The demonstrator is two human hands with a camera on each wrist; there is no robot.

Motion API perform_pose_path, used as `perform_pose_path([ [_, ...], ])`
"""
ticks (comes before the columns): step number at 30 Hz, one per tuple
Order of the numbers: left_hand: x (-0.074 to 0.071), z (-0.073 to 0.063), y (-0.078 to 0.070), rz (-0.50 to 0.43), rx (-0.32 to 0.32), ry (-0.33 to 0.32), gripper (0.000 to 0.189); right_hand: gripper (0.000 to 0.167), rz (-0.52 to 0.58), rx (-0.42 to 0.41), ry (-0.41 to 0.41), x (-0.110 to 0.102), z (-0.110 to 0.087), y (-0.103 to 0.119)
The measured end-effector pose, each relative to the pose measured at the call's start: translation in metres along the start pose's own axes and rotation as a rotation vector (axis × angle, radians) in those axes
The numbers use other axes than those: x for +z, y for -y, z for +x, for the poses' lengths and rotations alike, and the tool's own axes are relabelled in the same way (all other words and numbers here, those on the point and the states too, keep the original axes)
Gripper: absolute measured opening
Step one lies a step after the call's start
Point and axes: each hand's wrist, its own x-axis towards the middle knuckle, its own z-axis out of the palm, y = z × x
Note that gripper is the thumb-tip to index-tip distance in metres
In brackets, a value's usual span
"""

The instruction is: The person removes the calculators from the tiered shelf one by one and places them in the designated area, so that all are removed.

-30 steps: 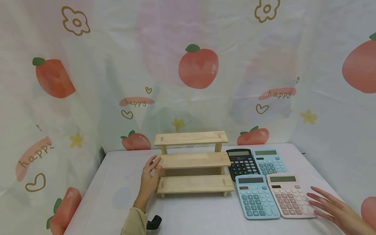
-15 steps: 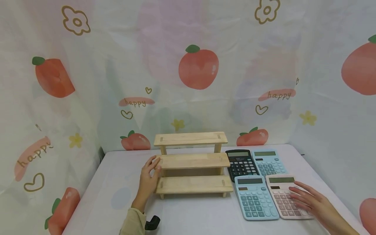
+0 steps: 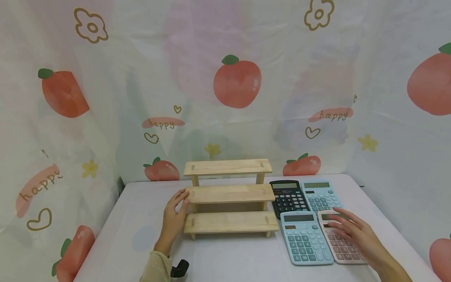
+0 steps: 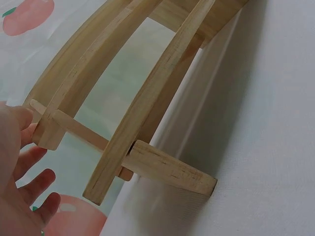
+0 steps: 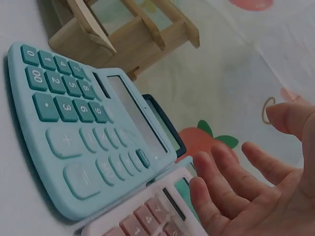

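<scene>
A three-tier wooden display rack (image 3: 230,194) stands mid-table. My left hand (image 3: 174,217) is at the left end of its middle shelf, thumb and forefinger touching the wood. The other fingers of that hand (image 4: 22,172) spread loosely in the left wrist view. To the right lie a pink calculator (image 3: 347,248), a light blue calculator (image 3: 306,243), a black calculator (image 3: 289,196) and a second blue calculator (image 3: 320,196). My right hand (image 3: 363,237) hovers above the pink one, fingers extended, hiding much of its screen and keys.
A white cloth covers the table (image 3: 225,260). Fruit-printed fabric (image 3: 239,129) hangs behind and at both sides. The two front calculators lie side by side, with the blue one (image 5: 83,132) close to the rack. A black piece (image 3: 179,268) sits by my left wrist.
My right hand has moved left and inward from beside the pink calculator to above its upper part. My left hand stays at the rack's end. The whole view shifts slightly.
</scene>
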Motion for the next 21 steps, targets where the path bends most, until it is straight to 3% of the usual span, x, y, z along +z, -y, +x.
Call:
perform_pose_path([
  [5,-0.001,0.0,-0.003,-0.003,0.036,-0.021,0.029,0.032,-0.04,-0.037,-0.02,0.014,0.008,0.009],
  [21,-0.006,0.0,-0.018,-0.002,0.044,-0.018,0.029,0.055,-0.157,-0.103,-0.056,0.055,0.037,0.026],
])
